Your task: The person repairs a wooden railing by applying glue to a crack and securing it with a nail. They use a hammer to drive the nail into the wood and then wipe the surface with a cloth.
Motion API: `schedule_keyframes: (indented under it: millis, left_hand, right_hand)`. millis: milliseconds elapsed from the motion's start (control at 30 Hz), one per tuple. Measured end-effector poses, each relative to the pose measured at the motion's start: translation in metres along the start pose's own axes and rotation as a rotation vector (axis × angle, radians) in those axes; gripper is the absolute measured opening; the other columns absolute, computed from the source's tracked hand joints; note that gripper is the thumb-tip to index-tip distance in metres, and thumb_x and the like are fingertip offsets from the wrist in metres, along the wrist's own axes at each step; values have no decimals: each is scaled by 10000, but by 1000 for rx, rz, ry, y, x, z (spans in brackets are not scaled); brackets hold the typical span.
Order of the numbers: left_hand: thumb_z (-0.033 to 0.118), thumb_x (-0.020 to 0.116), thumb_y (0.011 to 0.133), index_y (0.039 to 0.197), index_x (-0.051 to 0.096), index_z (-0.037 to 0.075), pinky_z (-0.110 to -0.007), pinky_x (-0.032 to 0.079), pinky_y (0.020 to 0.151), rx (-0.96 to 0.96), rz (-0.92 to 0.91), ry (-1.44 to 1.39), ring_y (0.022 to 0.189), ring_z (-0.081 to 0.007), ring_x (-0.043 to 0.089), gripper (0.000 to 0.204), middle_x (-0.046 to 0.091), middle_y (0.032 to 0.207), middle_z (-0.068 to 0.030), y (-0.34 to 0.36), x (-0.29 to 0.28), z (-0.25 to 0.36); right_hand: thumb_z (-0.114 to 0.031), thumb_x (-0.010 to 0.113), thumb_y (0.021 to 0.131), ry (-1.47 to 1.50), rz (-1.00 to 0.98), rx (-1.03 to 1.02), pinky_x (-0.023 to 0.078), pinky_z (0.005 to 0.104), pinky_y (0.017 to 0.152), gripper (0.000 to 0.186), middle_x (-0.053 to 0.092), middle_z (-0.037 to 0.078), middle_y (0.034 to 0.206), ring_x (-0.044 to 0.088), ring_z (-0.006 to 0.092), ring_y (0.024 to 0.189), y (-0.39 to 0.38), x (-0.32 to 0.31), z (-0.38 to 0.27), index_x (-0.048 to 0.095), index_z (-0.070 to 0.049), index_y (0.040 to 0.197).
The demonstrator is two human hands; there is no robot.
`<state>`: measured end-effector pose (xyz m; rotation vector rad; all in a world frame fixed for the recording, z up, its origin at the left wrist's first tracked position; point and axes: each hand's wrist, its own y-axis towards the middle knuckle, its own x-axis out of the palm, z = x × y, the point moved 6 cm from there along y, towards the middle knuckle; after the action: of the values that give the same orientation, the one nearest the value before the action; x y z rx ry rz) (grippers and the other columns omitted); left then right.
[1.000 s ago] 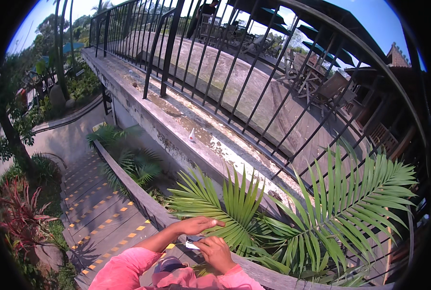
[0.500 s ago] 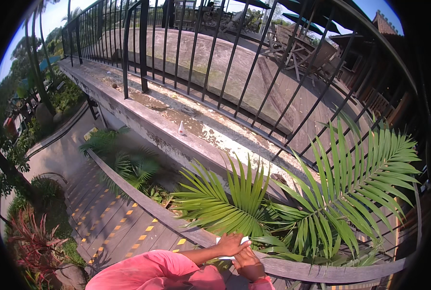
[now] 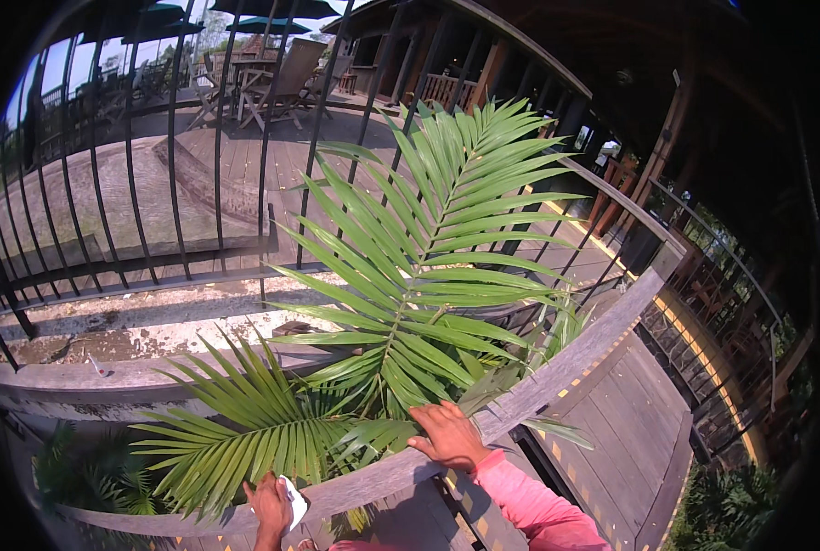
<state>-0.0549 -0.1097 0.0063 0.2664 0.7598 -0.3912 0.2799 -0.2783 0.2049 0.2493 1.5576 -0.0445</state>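
Head view: left hand (image 3: 268, 505) at the wooden rail (image 3: 373, 487), white item (image 3: 294, 503) showing along its right side; whether the fingers grip or merely press it, cannot tell. Right hand (image 3: 452, 437) on the rail beside palm leaves (image 3: 428, 266), fingers loosely spread, nothing seen held. Judged step: handling the item at the rail; next move calls for a secure left hold

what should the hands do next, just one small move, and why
Perhaps ease the right hand toward the palm leaves and nudge them clear of the wooden rail: that hand looks empty and open, with leaves close by it, while the left hand has a white item against it.
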Motion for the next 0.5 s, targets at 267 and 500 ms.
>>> schedule_keyframes:
  millis: [267,500]
  left_hand:
    - [368,400,1094,844,626,-12,-618,94,1275,227,-79,-64,1267,-443,605,508,712,1102,-300,5,24,72]
    - [327,475,1072,964,712,40,-596,179,1264,401,-153,-172,1316,-366,598,387,725,1062,-238,26,23,125]
  right_hand:
    - [-695,475,1004,-67,-237,-61,265,564,1219,822,604,131,1413,539,302,1347,-4,13,-30,414,-128,1595]
    - [-702,435,1014,-100,-185,-104,247,583,1223,830,583,141,1463,517,314,1387,18,11,-30,370,-137,1620]
